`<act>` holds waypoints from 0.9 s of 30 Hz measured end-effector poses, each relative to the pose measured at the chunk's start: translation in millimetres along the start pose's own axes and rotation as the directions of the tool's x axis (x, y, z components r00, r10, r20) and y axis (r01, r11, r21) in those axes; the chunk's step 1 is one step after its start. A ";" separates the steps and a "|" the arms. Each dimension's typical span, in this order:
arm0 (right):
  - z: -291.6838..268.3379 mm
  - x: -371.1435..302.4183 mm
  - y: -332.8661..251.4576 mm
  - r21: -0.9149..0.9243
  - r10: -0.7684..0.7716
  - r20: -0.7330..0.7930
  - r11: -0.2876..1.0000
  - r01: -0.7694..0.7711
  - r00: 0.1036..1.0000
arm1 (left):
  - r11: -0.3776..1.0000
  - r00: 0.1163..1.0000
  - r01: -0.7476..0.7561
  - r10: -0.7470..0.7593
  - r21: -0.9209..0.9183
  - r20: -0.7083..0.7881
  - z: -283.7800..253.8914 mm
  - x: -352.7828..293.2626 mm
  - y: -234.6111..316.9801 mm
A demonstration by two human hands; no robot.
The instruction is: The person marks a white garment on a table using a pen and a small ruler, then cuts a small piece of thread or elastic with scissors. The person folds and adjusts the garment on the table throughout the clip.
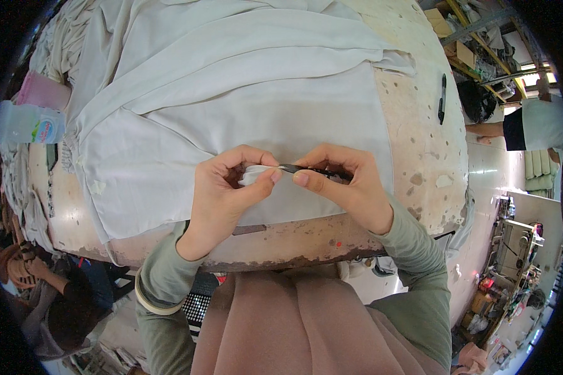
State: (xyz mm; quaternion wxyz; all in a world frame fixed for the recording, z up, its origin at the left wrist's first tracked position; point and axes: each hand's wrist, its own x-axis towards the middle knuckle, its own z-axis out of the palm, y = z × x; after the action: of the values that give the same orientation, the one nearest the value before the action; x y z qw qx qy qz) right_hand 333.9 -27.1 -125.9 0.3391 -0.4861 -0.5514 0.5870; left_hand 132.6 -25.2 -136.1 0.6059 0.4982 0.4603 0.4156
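a: far left of your table: what stands there?
b: a pink tub (44, 90) and, just beside it, a clear plastic container (28, 123), both next to heaped pale cloth (59, 44).

a: moving right, your left hand (225, 194)?
b: thumb and forefinger closed in a tight pinch, tips together. they have hold of a small folded white piece (255, 174), which lies inside the curl of your fingers, its tip reaching the pinch. whether it joins the large pale cloth (244, 106) spread beneath both hands, i cannot tell.

a: between your hands?
b: the tip of a slim dark tool (289, 168), at your left fingertips, right by the end of the white piece. its exact kind is too small to tell.

a: your right hand (347, 181)?
b: thumb and forefinger pressed close on that tool near its tip; the black rear part runs back under your fingers, partly hidden. your two pinches sit just beside each other, above the cloth's near part.

a: farther right?
b: bare, stained tabletop (416, 147), with a black pen-like object (442, 100) lying near its right edge, well apart from your hands.
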 end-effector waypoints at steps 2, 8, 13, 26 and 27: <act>0.2 -0.5 -1.0 -0.001 0.003 0.004 1.000 -0.003 1.000 | 1.000 1.000 -0.001 0.001 0.009 -0.002 0.2 0.2 0.3; 1.6 -3.3 -5.6 -0.004 0.043 -0.007 0.999 -0.043 0.999 | 1.000 1.000 0.024 -0.024 -0.003 -0.004 1.2 -0.5 1.5; 6.5 -3.7 -1.9 -0.006 0.005 -0.083 1.000 -0.006 0.997 | 0.998 0.998 0.060 -0.060 -0.020 -0.022 0.0 -0.5 3.2; 8.3 -5.5 -1.1 -0.066 -0.054 -0.054 0.997 0.051 0.997 | 0.981 0.994 0.106 -0.102 -0.164 0.030 -0.8 -0.9 2.4; 8.9 -4.9 -0.6 -0.067 -0.062 -0.058 0.996 0.058 0.996 | 0.981 0.994 0.106 -0.102 -0.162 0.032 -0.4 -0.7 2.0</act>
State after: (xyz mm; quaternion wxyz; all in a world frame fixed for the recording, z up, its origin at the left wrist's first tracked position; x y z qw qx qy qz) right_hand 326.9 -34.4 -125.1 0.3568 -0.4976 -0.5743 0.5434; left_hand 132.0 -25.4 -134.1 0.6711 0.4268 0.4428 0.4139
